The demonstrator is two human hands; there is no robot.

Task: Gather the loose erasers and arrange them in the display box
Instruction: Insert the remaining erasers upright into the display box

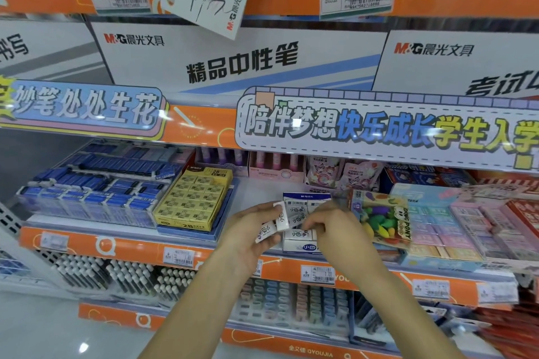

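Observation:
A white and blue display box stands on the middle shelf, with white erasers lying inside it. My left hand is just left of the box and holds two white erasers stacked against its fingers. My right hand reaches over the box from the right, with its fingertips pinched on a white eraser at the box's open top. The lower front of the box shows between my two hands.
A yellow box of 2B erasers sits to the left, with blue erasers beyond it. A pack of colourful shaped erasers leans right of the display box, beside pastel eraser boxes. Pens fill the shelf below.

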